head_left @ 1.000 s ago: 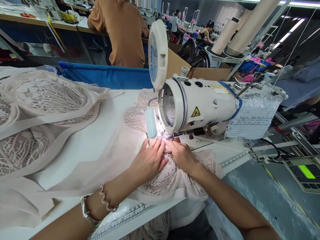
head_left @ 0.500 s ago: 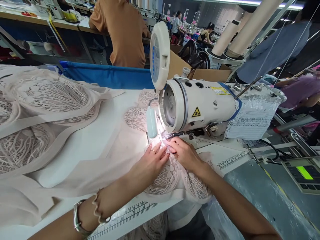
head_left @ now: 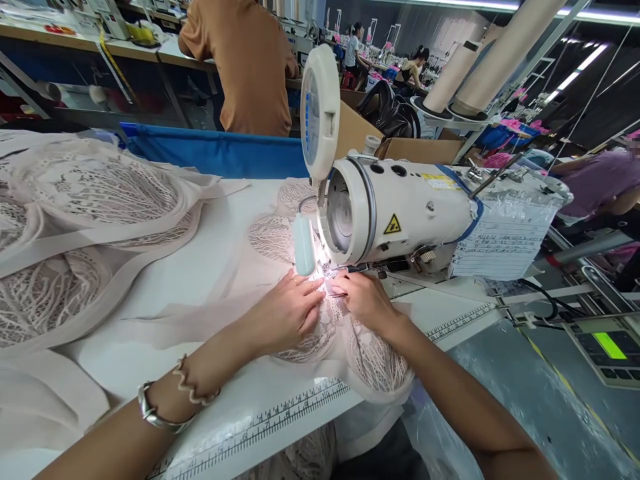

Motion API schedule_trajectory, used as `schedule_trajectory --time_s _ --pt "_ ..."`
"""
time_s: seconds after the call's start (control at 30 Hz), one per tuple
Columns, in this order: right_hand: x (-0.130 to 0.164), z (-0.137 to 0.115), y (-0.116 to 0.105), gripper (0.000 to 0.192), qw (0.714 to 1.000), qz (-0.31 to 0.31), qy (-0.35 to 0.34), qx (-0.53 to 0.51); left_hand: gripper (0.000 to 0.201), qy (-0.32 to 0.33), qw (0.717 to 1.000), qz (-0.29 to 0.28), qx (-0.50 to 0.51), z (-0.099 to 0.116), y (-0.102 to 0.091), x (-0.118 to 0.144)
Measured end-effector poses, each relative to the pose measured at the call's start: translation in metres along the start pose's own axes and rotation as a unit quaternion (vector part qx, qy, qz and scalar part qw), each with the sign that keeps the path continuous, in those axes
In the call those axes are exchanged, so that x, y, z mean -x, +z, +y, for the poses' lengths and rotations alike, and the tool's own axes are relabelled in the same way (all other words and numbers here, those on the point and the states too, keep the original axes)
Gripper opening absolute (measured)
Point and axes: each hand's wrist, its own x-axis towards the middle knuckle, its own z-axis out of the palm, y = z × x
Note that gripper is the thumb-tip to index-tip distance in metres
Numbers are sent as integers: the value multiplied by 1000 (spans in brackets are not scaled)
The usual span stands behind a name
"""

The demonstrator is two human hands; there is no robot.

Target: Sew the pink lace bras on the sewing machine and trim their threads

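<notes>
Pale pink lace bra cups (head_left: 379, 357) lie under the needle area of a white sewing machine (head_left: 415, 207), lit by its small lamp (head_left: 303, 245). My left hand (head_left: 290, 310) rests flat on the lace just left of the needle, fingers stretched out. My right hand (head_left: 367, 300) is closed at the right of the needle, its fingertips pinching low over the fabric. A thin, dark tool shows at those fingertips; its kind is too small to tell. The needle and the stitching point are lost in the glare.
More lace pieces (head_left: 100, 193) are heaped on the left of the white table (head_left: 220, 427). Printed rulers (head_left: 280, 417) run along its front edge. Behind stand a blue cloth bin (head_left: 215, 152), a cardboard box (head_left: 423, 148) and a person in a brown shirt (head_left: 250, 67). Thread cones (head_left: 453, 77) stand upper right.
The lace piece has shifted toward the machine, baring more ruler. My left hand has slid a little away and left; my right hand has barely moved. A person at upper right has left view.
</notes>
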Motion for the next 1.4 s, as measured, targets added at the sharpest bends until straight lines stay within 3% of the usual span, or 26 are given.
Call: schedule_trajectory --time_s 0.17,0.27,0.37,0.43,0.53,0.67,0.77,1.13,1.27,1.4 --pt "45 -12 -8 7 997 41 64 0 19 40 994 4 -98 19 3 -1" --pt "73 -17 3 20 995 80 62 11 20 75 993 -5 -88 22 7 1" --pt "83 -13 16 32 993 121 8 12 26 71 994 -2 -85 20 9 3" --pt "79 -5 18 34 993 117 -21 14 27 71 994 10 -87 17 11 2" --pt "64 6 8 11 999 50 -1 -12 26 85 993 31 -74 14 14 1" --pt "41 9 -10 63 996 -82 26 0 26 87 995 41 -39 12 11 -1" --pt "28 6 -15 67 991 -122 30 40 26 84 995 38 -36 12 7 -1" --pt "14 12 -8 66 995 -89 -11 45 38 63 992 32 -108 9 6 3" --pt "14 17 -5 61 996 -72 -39 39 33 43 992 35 -115 5 9 5" --pt "12 18 -8 66 995 -89 -25 36 34 27 994 37 -94 3 11 6"
